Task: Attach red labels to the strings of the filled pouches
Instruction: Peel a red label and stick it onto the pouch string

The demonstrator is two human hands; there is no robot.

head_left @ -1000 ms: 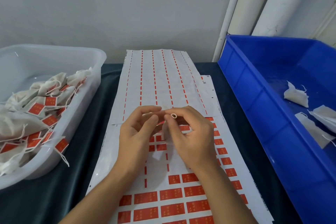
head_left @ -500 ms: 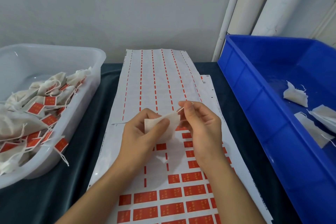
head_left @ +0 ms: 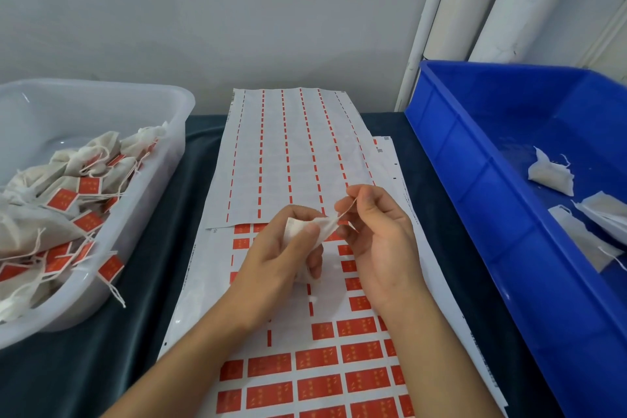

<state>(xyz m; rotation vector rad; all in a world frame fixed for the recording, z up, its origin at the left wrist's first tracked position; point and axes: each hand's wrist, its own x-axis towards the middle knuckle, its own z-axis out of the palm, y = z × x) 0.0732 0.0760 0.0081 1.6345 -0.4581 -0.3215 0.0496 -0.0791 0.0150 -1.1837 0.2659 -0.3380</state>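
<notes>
The left hand [head_left: 278,248] curls round one small white cloth pouch [head_left: 307,227], thumb pressed on its face and fingers folded beneath, holding it above the label sheets at the middle of the table. The right hand [head_left: 376,234] pinches the pouch's thin white string [head_left: 346,210] between thumb and forefinger just beside the pouch's gathered corner, the string running taut up across the fingertips. Under both hands lie two white paper backing sheets: the upper, far sheet [head_left: 295,153] is stripped, showing only six dashed red lines, and it overlaps the near sheet [head_left: 325,360], which carries rows of rectangular red labels [head_left: 359,351] with several gaps where labels are missing; the exact number of labels left cannot be counted because the arms cover part of it. To the left stands one translucent white plastic tub [head_left: 176,105] heaped with finished pouches [head_left: 101,153], each string bearing a red tag; at least ten tags are visible, and one tag [head_left: 110,267] hangs over the tub's rim. To the right sits one deep blue plastic crate [head_left: 475,180] holding three visible unlabelled white pouches [head_left: 553,175], lying apart from each other on its floor. All rest on a dark teal cloth-covered table [head_left: 163,265], and white pipes [head_left: 475,10] stand against the wall behind the crate.
</notes>
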